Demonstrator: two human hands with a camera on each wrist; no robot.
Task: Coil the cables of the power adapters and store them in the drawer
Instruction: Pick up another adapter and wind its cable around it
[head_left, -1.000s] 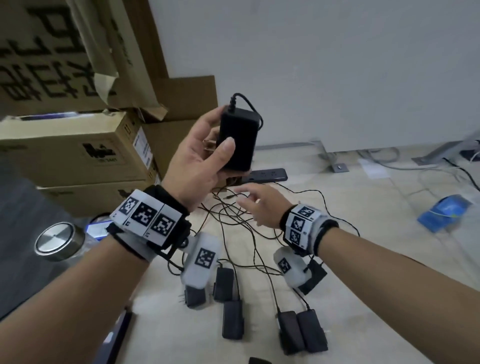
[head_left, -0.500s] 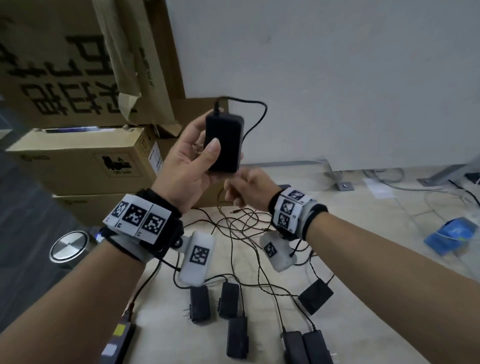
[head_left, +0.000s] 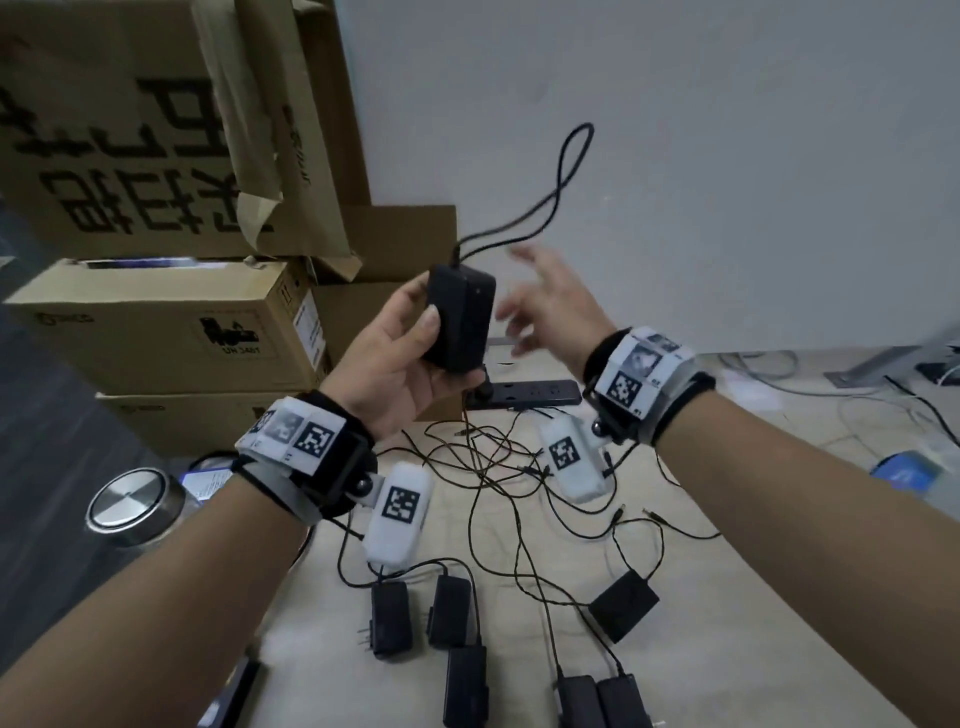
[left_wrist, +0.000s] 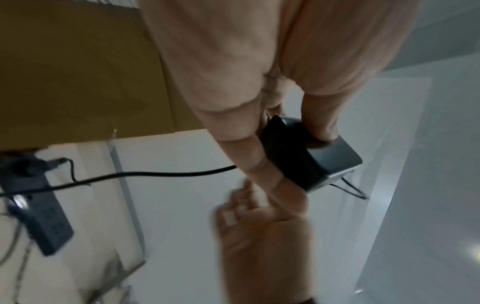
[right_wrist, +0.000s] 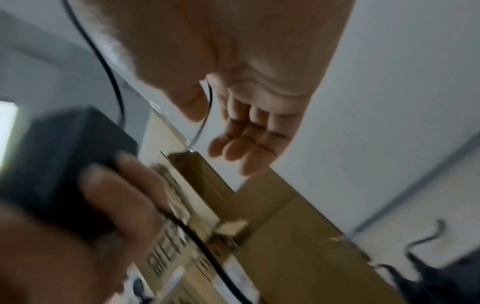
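Observation:
My left hand (head_left: 410, 353) holds a black power adapter (head_left: 460, 317) upright at chest height, thumb on its front face and fingers behind it. Its cable (head_left: 566, 171) rises from the top in a tall loop against the wall. My right hand (head_left: 540, 301) hovers just right of the adapter, blurred, with its fingers spread. In the right wrist view the cable (right_wrist: 207, 107) runs between thumb and fingers of the right hand (right_wrist: 233, 133) without being pinched. Several more adapters (head_left: 392, 618) lie on the table (head_left: 701, 649) below, their thin cables in a tangle (head_left: 493, 457).
Stacked cardboard boxes (head_left: 171, 322) stand at the left against the wall. A black power strip (head_left: 535, 393) lies behind the tangle. A round metal lid (head_left: 130, 499) sits at the table's left edge, a blue object (head_left: 904, 470) at the right.
My right hand rose from under the adapter to its right side and spread its fingers. The cable swung up into a tall loop. The left hand kept its hold.

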